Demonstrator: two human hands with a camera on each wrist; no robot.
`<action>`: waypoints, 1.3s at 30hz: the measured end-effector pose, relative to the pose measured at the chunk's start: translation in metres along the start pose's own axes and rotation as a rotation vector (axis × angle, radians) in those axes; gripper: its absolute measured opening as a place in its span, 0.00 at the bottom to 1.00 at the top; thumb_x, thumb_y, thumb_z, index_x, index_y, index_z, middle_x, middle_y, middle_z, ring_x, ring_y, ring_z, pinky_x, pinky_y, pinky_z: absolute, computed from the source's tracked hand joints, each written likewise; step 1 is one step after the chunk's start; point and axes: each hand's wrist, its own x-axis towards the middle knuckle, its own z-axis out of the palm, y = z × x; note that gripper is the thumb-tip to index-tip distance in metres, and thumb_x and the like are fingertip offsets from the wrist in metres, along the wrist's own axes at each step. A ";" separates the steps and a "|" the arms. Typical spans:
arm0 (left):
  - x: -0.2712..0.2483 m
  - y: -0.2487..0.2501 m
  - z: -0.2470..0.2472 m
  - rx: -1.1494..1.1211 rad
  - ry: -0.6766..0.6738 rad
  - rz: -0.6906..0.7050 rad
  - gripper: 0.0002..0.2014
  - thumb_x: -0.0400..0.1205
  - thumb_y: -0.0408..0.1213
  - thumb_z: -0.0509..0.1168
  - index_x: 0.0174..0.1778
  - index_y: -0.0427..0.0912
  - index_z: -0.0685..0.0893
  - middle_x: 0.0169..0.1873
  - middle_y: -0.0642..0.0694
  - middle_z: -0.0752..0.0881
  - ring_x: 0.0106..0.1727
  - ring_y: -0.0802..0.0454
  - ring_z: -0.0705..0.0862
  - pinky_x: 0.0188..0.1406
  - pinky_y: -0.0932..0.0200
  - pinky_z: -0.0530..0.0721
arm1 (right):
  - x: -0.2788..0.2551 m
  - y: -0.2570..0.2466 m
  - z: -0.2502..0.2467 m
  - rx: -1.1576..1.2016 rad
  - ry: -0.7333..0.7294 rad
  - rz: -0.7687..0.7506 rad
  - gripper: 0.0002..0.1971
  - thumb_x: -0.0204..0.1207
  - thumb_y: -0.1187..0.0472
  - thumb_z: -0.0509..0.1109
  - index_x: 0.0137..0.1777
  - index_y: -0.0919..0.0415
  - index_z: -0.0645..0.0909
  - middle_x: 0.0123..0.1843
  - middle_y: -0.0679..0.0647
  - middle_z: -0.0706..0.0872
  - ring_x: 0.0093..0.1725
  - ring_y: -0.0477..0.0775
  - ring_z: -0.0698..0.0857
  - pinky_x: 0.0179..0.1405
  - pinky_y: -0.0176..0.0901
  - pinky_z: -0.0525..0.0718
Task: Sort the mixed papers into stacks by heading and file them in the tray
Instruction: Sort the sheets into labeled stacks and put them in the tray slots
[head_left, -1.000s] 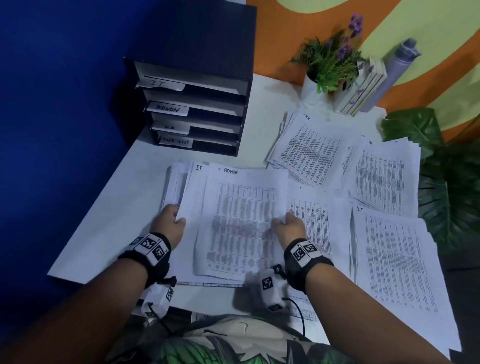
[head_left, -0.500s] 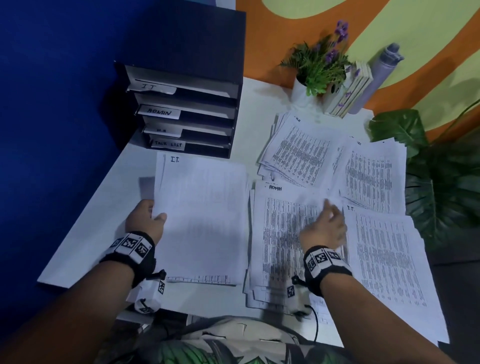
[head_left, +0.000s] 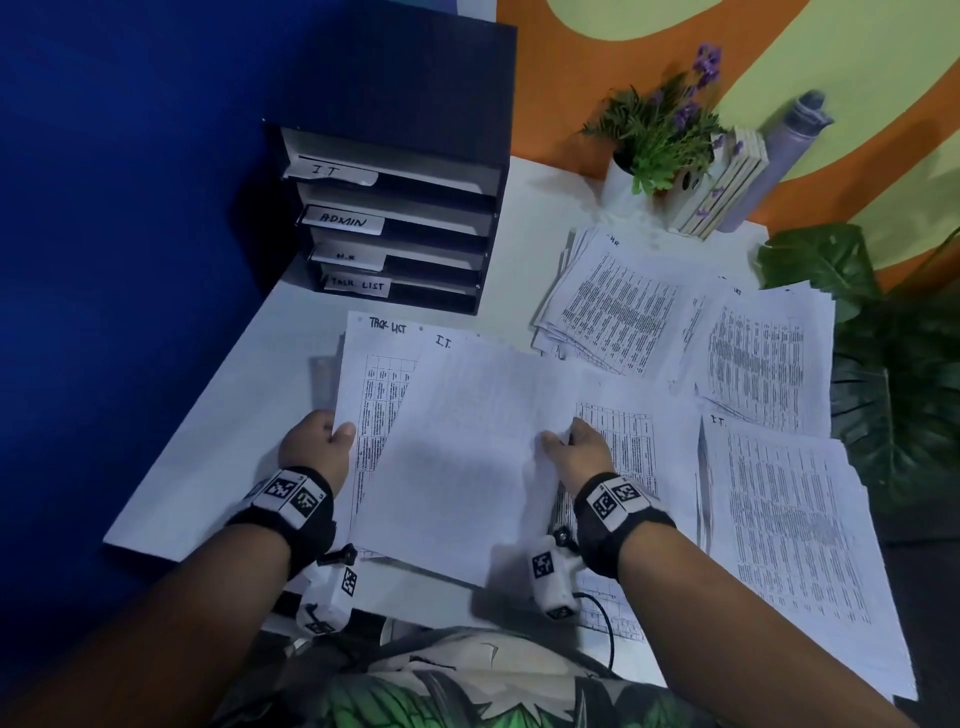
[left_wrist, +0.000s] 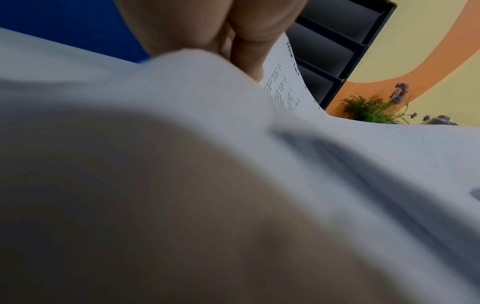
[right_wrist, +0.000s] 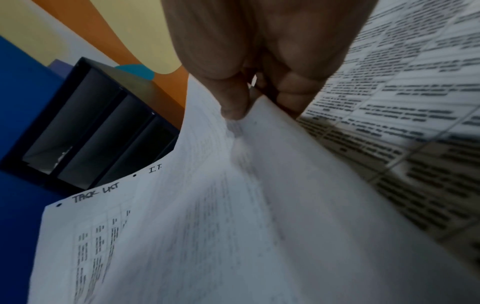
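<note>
My right hand (head_left: 563, 441) pinches the right edge of a sheet headed "I.T." (head_left: 467, 452) and holds it lifted and tilted over the mixed pile; the pinch (right_wrist: 241, 111) shows close up in the right wrist view. Under it lies a sheet headed "TASK LIST" (head_left: 374, 374), the top of the mixed pile, whose left edge my left hand (head_left: 324, 439) grips, thumb on top. The black filing tray (head_left: 395, 218) stands at the back left, with slots labelled I.T., ADMIN, H.R and TASK LIST. Sorted stacks lie to the right: H.R (head_left: 618, 306), another (head_left: 763, 358), I.T. (head_left: 789, 525).
A potted plant (head_left: 660, 135), a small stack of books (head_left: 727, 182) and a grey bottle (head_left: 779, 150) stand at the table's back edge. Large green leaves (head_left: 893, 374) hang beside the right edge. A blue wall runs along the left. Bare white table (head_left: 208, 467) lies left of the pile.
My right hand left the ADMIN stack, came back to the pile and took the I.T. sheet by its right edge, lifting it so the TASK LIST sheet shows beneath. The left hand stayed.
</note>
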 end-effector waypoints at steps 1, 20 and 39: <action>0.001 -0.001 0.001 0.009 0.000 0.001 0.12 0.84 0.37 0.63 0.58 0.35 0.83 0.52 0.39 0.87 0.50 0.42 0.82 0.53 0.54 0.76 | 0.002 0.003 -0.002 0.002 0.001 -0.002 0.20 0.76 0.63 0.71 0.30 0.57 0.62 0.28 0.55 0.67 0.30 0.51 0.68 0.29 0.42 0.64; 0.009 -0.023 0.010 0.441 -0.072 0.085 0.45 0.70 0.46 0.80 0.80 0.45 0.64 0.70 0.36 0.72 0.71 0.36 0.73 0.70 0.44 0.75 | -0.005 0.024 -0.012 -0.058 0.091 0.073 0.10 0.75 0.63 0.71 0.42 0.70 0.75 0.37 0.62 0.77 0.39 0.56 0.77 0.37 0.43 0.73; -0.016 0.007 0.001 0.097 -0.305 0.214 0.28 0.80 0.33 0.69 0.76 0.44 0.70 0.63 0.49 0.82 0.58 0.52 0.79 0.61 0.61 0.73 | -0.012 0.004 -0.005 0.068 0.059 0.009 0.19 0.78 0.65 0.70 0.69 0.64 0.74 0.56 0.55 0.81 0.59 0.56 0.82 0.61 0.45 0.78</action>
